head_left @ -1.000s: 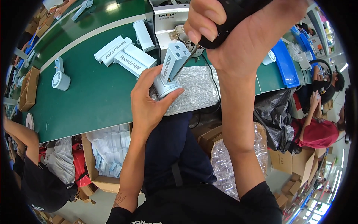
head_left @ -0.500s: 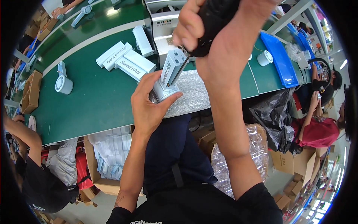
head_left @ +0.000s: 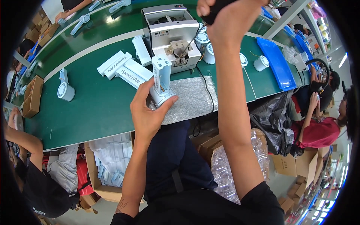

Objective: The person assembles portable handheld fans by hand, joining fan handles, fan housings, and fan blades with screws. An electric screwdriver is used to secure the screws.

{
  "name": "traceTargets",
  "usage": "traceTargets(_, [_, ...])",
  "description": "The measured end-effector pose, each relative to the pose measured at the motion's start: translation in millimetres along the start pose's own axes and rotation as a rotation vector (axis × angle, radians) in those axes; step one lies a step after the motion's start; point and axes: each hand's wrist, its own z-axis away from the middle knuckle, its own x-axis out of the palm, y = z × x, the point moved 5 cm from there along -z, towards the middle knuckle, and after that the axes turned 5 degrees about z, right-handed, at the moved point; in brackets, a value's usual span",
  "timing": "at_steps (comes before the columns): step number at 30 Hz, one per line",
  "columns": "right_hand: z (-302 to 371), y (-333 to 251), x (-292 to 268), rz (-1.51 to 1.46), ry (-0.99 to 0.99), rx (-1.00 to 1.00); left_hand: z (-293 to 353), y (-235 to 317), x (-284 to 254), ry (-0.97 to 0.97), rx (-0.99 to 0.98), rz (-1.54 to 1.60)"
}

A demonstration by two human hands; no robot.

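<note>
Right hand (head_left: 227, 20), fingers round black tool (head_left: 220, 9), now lifted clear of fan (head_left: 164, 77); left hand (head_left: 146, 114), fingers clasping its base (head_left: 162, 96). Tool work seemingly paused.

Bright tube lights (head_left: 342, 60) glow at right, glare marks the far green bench (head_left: 108, 27), and edges curve.

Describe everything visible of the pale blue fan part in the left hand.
The fan part is pale blue and looks like plastic: a hollow, open-sided stem on a round base, with small openings at its top end and thin wires low inside. It is nearly upright, base down, gripped at the base by the left hand. Whether it touches the bubble wrap is unclear.
</note>
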Motion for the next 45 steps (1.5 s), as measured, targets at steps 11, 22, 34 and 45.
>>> traceTargets(11, [1,7,12,0.041,-0.201,0.017,0,5,2,-0.012,0.030,-0.051])
traceTargets(22, [53,-44,1,-0.173,-0.168,0.129,0,7,2,-0.013,0.088,-0.056])
traceTargets(34, [72,-24,32,-0.090,-0.205,0.271,0,5,4,-0.024,0.107,-0.053])
traceTargets(45, [77,-25,34,-0.136,-0.193,0.430,2,7,1,-0.017,0.188,-0.109])
